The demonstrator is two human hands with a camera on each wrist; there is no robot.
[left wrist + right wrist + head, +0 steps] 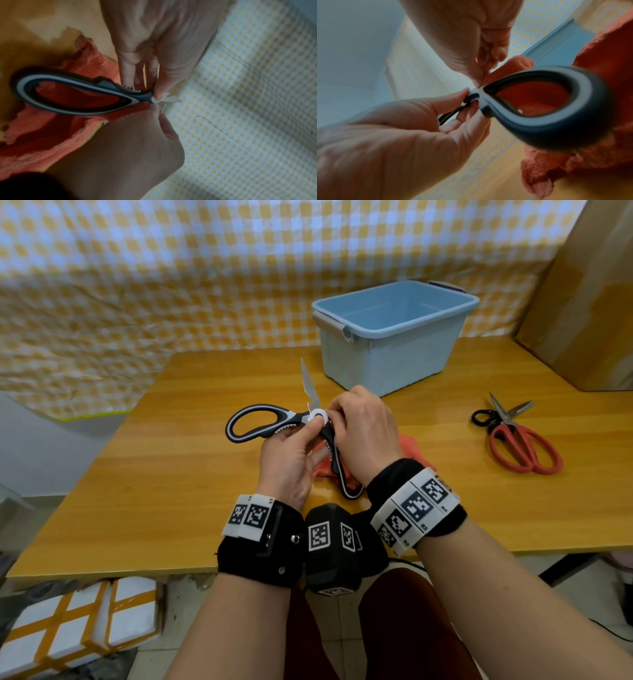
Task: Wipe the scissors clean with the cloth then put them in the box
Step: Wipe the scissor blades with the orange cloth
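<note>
Black-and-white kitchen scissors (253, 422) are held wide open above the wooden table (171, 474), one handle pointing left, the other toward me, one blade pointing away. Both hands meet at the pivot. My right hand (337, 412) grips the scissors (556, 121) there with curled fingers. My left hand (308, 436) has its thumb at the white pivot disc and pinches the orange cloth (42, 142) against the scissors (77, 88). The cloth (412, 448) hangs under both hands. An open light-blue box (387, 361) stands behind them.
Red-handled scissors (513, 436) lie on the table to the right. A tall cardboard box (589, 302) stands at the far right edge. A yellow checked sheet (171, 268) covers the back wall. White taped parcels (85, 628) sit on the floor at the left.
</note>
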